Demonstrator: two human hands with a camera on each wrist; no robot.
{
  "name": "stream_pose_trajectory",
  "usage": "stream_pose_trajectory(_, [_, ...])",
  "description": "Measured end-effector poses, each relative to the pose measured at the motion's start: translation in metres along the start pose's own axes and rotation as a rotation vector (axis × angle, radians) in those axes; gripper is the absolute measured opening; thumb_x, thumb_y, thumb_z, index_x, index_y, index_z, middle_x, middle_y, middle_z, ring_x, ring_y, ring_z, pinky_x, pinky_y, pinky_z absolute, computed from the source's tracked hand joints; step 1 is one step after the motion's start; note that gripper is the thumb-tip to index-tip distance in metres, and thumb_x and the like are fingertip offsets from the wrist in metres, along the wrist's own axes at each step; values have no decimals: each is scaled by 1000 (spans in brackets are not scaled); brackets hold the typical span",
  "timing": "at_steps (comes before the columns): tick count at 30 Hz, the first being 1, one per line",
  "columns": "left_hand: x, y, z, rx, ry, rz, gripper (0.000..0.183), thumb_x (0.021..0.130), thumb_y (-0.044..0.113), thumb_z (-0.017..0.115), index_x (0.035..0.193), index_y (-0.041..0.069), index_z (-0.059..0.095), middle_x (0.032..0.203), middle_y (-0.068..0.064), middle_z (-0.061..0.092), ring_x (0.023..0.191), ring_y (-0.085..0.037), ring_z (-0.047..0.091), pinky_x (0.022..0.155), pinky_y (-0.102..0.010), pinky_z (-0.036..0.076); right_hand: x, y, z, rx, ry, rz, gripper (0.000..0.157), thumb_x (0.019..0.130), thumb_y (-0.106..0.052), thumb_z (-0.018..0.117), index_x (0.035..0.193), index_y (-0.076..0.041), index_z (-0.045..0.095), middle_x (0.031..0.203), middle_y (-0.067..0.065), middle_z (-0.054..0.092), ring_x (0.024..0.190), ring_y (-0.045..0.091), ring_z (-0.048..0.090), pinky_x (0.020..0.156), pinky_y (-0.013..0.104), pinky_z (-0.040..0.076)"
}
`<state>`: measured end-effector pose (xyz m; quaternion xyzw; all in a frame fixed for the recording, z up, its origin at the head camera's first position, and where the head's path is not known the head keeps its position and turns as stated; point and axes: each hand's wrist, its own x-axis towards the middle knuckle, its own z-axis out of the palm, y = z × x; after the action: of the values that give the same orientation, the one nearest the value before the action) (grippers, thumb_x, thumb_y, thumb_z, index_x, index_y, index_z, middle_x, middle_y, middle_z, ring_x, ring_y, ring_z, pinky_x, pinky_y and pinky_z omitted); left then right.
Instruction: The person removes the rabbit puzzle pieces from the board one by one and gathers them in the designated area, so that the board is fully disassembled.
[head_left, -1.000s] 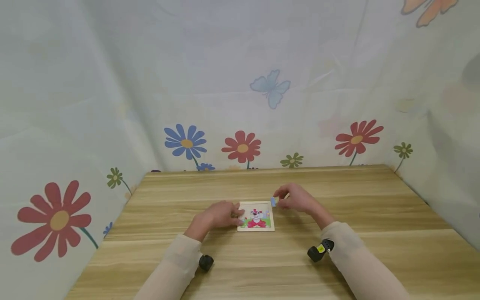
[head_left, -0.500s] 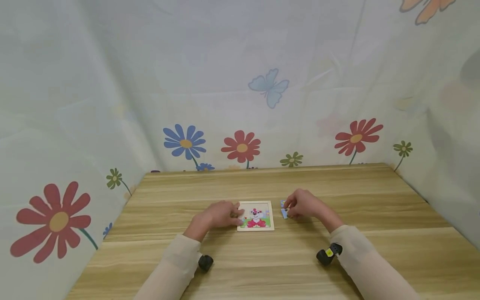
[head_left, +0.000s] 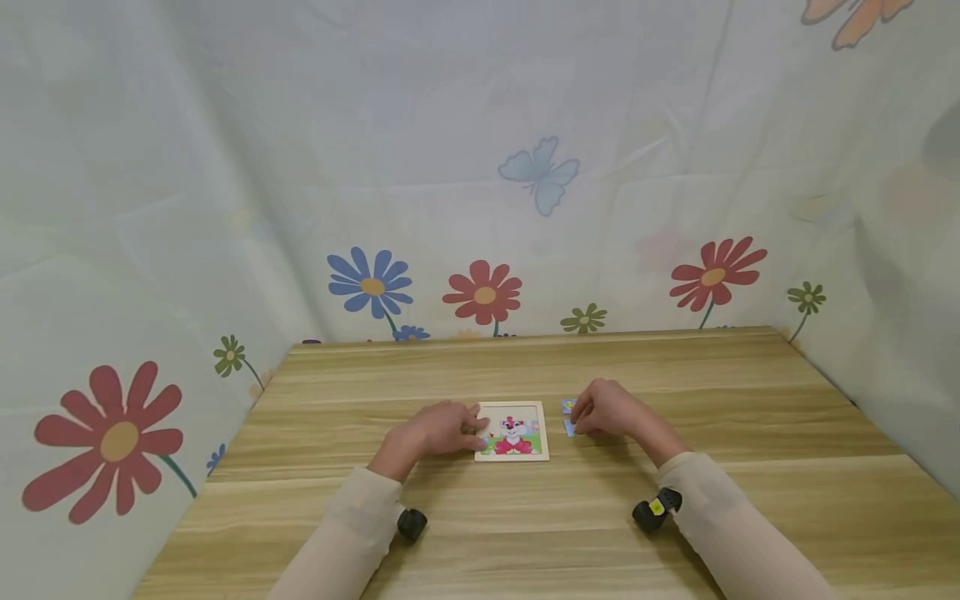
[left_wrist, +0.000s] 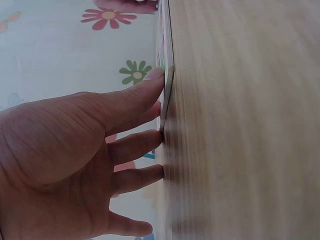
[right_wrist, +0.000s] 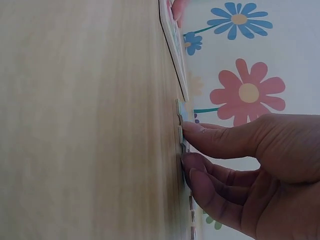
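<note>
A square wooden jigsaw tray [head_left: 546, 442] lies flat in the middle of the table, partly filled with a picture of a red-and-white cartoon animal. My left hand [head_left: 447, 427] rests on its left edge; in the left wrist view the thumb [left_wrist: 156, 75] lies on the rim and the other fingers are spread. Right of the tray, my right hand [head_left: 611, 408] pinches a light-blue jigsaw piece [head_left: 569, 428] at table level, thumb and fingers close together. Another blue jigsaw piece [head_left: 567, 406] with yellow on it lies just beyond. The hand hides part of both pieces.
The wood-grain table [head_left: 480, 517] reaches back to a white curtain [head_left: 450, 150] printed with flowers and butterflies. In the right wrist view, more thin piece edges [right_wrist: 192, 216] show beyond the right fingers. A black wrist camera [head_left: 651, 513] sits below the right sleeve.
My right hand has moved from the tray's upper right corner to the right and nearer, bringing the light-blue jigsaw piece down onto the table. The left hand has stayed on the tray.
</note>
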<state>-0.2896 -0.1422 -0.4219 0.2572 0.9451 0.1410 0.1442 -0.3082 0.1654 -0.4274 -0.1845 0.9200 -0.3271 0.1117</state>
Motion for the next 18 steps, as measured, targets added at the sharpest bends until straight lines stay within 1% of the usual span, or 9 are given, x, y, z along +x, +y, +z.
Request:
stream_pose_trajectory(4, [1,0,0,-1,0,4,48,94,34,70,137,14,61,152,-12,45,141,-32,40,113,-45,35,-1,0,0,-11,-5,3,3,83,0,78,85,-1,76,74,4,71,61,14,63,57,26,53])
stream_pose_trajectory(8, [1,0,-1,-17,0,6,48,94,34,70,136,13,62,152,-12,45,141,-32,40,111,-44,37,-2,0,-1,-34,-6,-18,3,83,-1,78,85,0,76,74,3,70,61,14,63,56,25,52])
stream_pose_trajectory(13, [0,1,-2,-27,-5,-8,49,95,35,69,138,13,60,153,-11,43,143,-32,38,114,-45,33,-2,0,-2,-43,-5,-29,4,84,-3,79,86,-1,77,74,2,71,62,13,63,57,25,52])
stream_pose_trajectory(18, [0,0,0,-31,-8,-12,50,94,35,70,138,12,61,153,-10,43,143,-31,38,114,-45,33,-3,0,-3,-39,-14,-45,4,85,-2,78,88,0,77,76,3,71,63,14,63,58,26,53])
